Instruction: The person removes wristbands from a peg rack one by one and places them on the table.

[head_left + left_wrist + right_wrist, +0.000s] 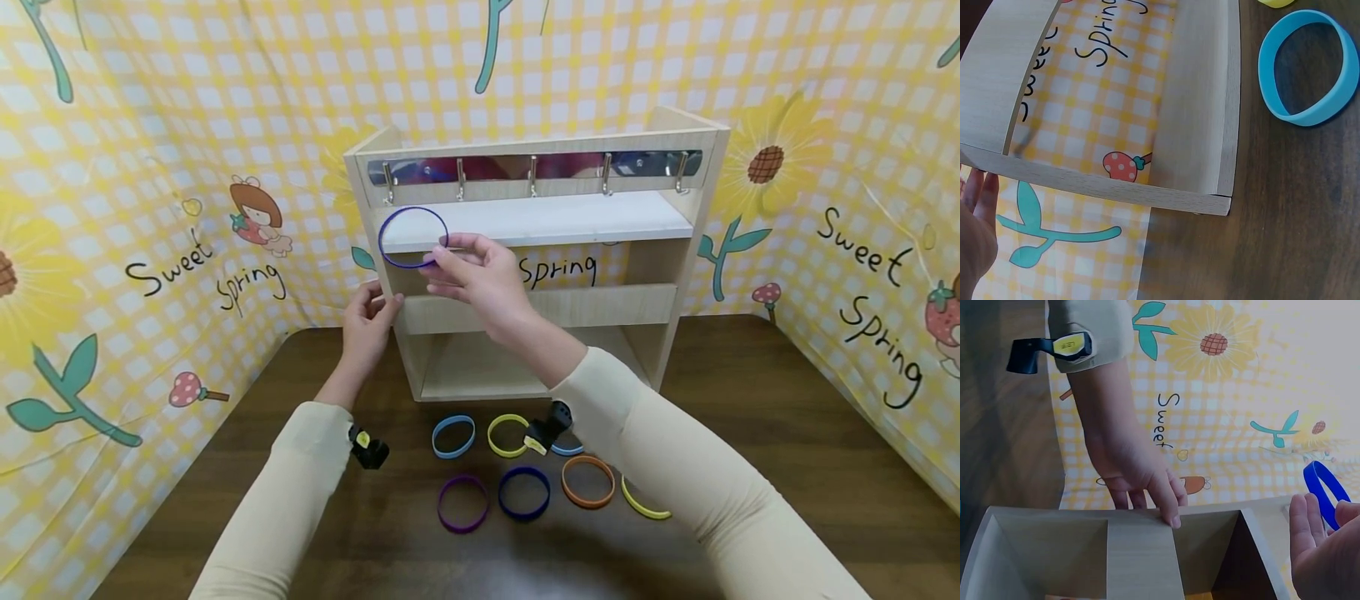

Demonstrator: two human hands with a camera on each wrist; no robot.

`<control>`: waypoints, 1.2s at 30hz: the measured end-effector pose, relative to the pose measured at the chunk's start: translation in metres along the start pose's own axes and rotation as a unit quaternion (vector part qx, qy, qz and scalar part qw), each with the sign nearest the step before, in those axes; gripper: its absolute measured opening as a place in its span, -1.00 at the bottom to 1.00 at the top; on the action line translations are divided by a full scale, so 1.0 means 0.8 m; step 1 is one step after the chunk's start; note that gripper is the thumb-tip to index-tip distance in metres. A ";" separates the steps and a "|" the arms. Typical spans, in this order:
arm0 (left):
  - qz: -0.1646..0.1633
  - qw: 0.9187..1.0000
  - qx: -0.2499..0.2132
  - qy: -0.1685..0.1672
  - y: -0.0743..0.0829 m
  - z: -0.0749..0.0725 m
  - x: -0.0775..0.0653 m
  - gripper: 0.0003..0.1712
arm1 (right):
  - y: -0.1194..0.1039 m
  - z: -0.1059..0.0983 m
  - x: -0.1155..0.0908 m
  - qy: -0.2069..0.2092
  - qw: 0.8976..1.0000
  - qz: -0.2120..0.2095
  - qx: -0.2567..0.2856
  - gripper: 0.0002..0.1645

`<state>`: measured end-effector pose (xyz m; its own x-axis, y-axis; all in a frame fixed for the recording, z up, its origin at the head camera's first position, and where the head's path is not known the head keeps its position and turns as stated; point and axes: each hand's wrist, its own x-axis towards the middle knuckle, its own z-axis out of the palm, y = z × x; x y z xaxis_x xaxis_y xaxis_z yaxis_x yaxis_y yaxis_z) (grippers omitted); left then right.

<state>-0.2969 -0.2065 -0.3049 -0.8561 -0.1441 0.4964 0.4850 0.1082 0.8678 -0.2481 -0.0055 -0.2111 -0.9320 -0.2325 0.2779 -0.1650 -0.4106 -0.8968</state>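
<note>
My right hand (491, 287) pinches a thin blue silicone wristband (381, 239) between thumb and fingers. The band is held up in front of the wooden rack (540, 308), just below the leftmost metal hook (388, 185); in the right wrist view the blue band (1318, 483) rises above the fingertips. At the rack's left side, my left hand (365, 329) grips the side panel, its thumb on the front edge and the fingers behind. Only part of the left hand (975, 234) shows in the left wrist view.
Several wristbands lie before the rack on the dark table (360, 533): light blue (433, 442), yellow (491, 442), purple (440, 510), dark blue (502, 500), orange (566, 492) and another yellow (645, 510). My right forearm partly covers some. A white shelf (540, 221) runs under the hook strip.
</note>
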 end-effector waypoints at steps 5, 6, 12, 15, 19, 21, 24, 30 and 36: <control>-0.010 1.000 0.000 -0.002 0.002 0.000 0.000 -0.60 | 0.000 -0.021 -0.011 0.001 1.000 0.000 -0.007 -0.68; -0.012 1.000 0.000 -0.002 0.002 -0.001 0.000 -0.60 | 0.001 -0.026 -0.013 0.002 1.000 0.001 -0.008 -0.68; -0.014 1.000 -0.007 0.001 0.000 -0.001 -0.001 -0.61 | 0.005 -0.058 -0.028 0.001 1.000 0.011 -0.015 -0.68; -0.011 1.000 -0.010 0.001 0.000 -0.002 -0.002 -0.60 | 0.007 -0.075 -0.037 0.000 1.000 0.016 -0.025 -0.71; -0.006 1.000 -0.012 -0.006 0.000 -0.001 -0.001 -0.57 | 0.007 -0.098 -0.047 0.006 0.999 0.024 -0.037 -0.69; -0.004 1.000 -0.016 -0.009 0.000 0.000 0.000 -0.56 | 0.008 -0.109 -0.052 0.015 0.999 0.032 -0.040 -0.69; -0.004 1.000 -0.016 -0.008 0.001 0.000 0.001 -0.55 | 0.009 -0.123 -0.058 0.025 0.998 0.040 -0.045 -0.66; -0.012 1.000 -0.019 -0.005 0.000 0.000 0.003 -0.61 | 0.012 -0.151 -0.073 0.032 0.995 0.054 -0.077 -0.53; -0.013 1.000 -0.015 -0.003 0.000 -0.001 0.000 -0.64 | 0.021 -0.178 -0.092 0.032 0.992 0.061 -0.102 -0.48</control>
<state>-0.2971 -0.2073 -0.3050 -0.8689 -0.1413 0.4744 0.4685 0.0748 0.8803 -0.2283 0.1305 -0.2954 -0.9666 -0.2106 0.1461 -0.1052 -0.1937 -0.9754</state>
